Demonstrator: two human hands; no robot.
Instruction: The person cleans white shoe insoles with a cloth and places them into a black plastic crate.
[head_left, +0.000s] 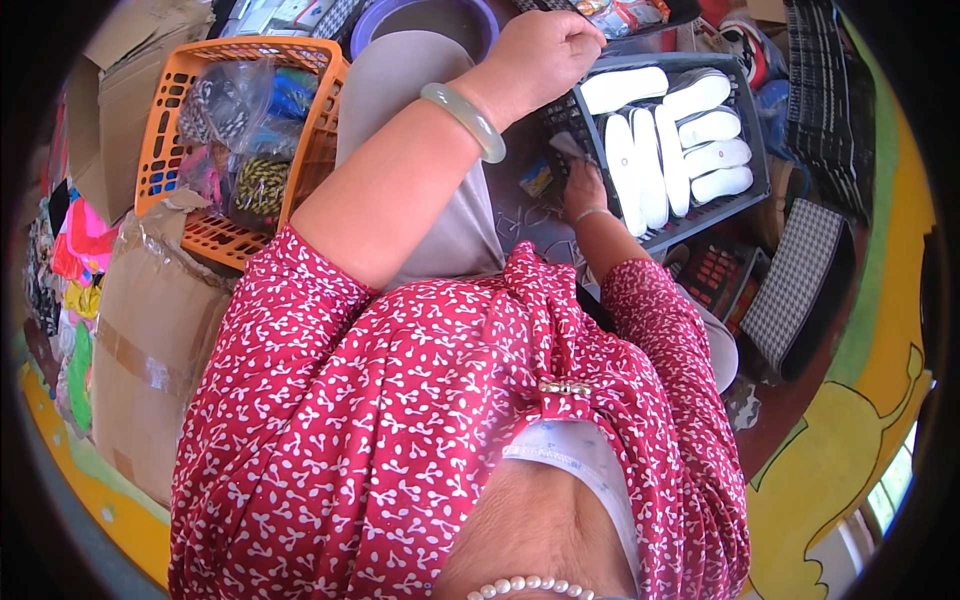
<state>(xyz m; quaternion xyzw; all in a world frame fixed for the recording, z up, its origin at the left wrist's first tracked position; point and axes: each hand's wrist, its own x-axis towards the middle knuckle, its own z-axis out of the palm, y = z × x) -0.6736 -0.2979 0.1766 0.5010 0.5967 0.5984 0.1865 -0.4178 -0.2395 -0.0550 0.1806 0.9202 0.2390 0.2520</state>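
Note:
My left hand [540, 58], with a pale green bangle on its wrist, is closed above the far left corner of a dark grey plastic crate [765, 150]. Whatever its curled fingers hold, if anything, is hidden. Low beside the crate's left wall, my right hand [583, 190] grips a small greyish cloth [567, 146]. Several white shoe soles [655, 165] fill the crate, some standing in a row and others stacked. Close past my left fingers lies a colourful plastic package [625, 14].
An orange basket [160, 140] of bagged goods stands on the left, beside cardboard boxes [150, 340]. Beyond my knee is a purple basin [487, 22]. To the right are a houndstooth-patterned box [797, 275] and a dark case with red pieces [716, 280].

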